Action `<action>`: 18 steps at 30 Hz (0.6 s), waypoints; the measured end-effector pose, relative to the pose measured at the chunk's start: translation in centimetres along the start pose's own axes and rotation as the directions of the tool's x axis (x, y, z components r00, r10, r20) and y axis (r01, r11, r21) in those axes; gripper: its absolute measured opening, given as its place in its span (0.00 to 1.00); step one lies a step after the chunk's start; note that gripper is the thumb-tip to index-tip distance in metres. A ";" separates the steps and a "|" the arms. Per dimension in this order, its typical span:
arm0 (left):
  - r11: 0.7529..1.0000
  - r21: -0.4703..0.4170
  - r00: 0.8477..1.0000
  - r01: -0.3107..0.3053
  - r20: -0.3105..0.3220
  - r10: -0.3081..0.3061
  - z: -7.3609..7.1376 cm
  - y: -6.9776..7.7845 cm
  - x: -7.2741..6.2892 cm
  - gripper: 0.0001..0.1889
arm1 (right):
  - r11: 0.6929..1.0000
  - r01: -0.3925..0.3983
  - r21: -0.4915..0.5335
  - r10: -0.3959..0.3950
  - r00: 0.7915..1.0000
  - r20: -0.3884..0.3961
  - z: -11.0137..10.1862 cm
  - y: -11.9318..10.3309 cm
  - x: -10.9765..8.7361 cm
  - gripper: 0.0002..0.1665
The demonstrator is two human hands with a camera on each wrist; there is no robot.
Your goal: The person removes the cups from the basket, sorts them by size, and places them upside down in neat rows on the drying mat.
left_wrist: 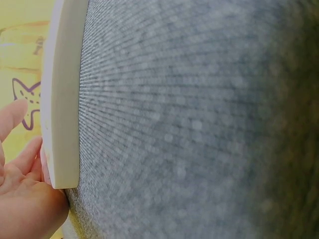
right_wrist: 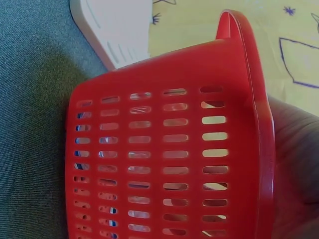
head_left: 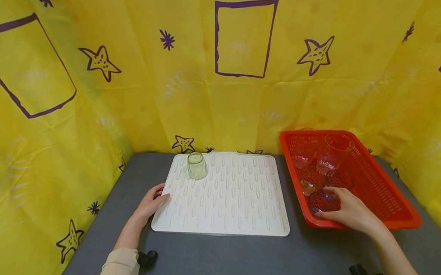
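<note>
My right hand (head_left: pixel 350 210) reaches over the near left side of a red perforated basket (head_left: pixel 398 203) and grips a purple-tinted glass (head_left: pixel 320 202) between thumb and fingers. In the right wrist view the basket wall (right_wrist: pixel 159 64) hides that grip. At the left edge of a white ridged draining tray (head_left: pixel 225 202), my left hand (head_left: pixel 148 205) rests with fairly straight fingers touching the rim. One pale green glass (head_left: pixel 197 167) stands upside down at the tray's far left.
Several more clear glasses, among them a tall one (head_left: pixel 336 148), fill the basket's left and far parts. Tray and basket stand on a grey cloth-covered table (head_left: pixel 215 263). Behind them hangs a yellow patterned curtain (head_left: pixel 202 104).
</note>
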State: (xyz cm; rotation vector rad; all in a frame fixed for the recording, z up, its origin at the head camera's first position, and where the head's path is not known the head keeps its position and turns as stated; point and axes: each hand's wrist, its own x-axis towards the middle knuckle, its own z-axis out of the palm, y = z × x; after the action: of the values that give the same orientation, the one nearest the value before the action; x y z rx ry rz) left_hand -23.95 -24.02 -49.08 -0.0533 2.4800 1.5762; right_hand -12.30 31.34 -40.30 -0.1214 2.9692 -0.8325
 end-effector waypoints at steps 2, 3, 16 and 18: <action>1.000 0.002 1.000 -0.001 -0.003 0.001 0.0 0.0 0.0 0.34 | 1.000 -0.005 -0.008 0.005 1.000 0.005 0.0 0.1 0.1 0.51; 1.000 0.003 1.000 -0.003 -0.003 0.003 0.0 0.0 0.0 0.33 | 1.000 -0.002 -0.013 0.002 1.000 0.008 0.0 0.1 0.2 0.51; 1.000 -0.004 1.000 -0.016 0.013 0.016 0.1 0.1 -0.1 0.34 | 1.000 0.021 -0.021 -0.021 1.000 0.011 0.1 0.0 0.5 0.49; 1.000 -0.004 1.000 -0.009 0.010 0.009 0.0 0.0 0.0 0.35 | 1.000 0.021 -0.022 -0.021 1.000 0.006 0.2 0.0 0.5 0.49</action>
State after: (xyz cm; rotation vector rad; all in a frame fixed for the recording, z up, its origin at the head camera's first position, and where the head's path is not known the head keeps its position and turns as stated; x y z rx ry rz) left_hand -23.95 -24.04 -49.03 -0.0348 2.4735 1.5812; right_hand -12.82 31.17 -40.47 -0.1558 2.9772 -0.8001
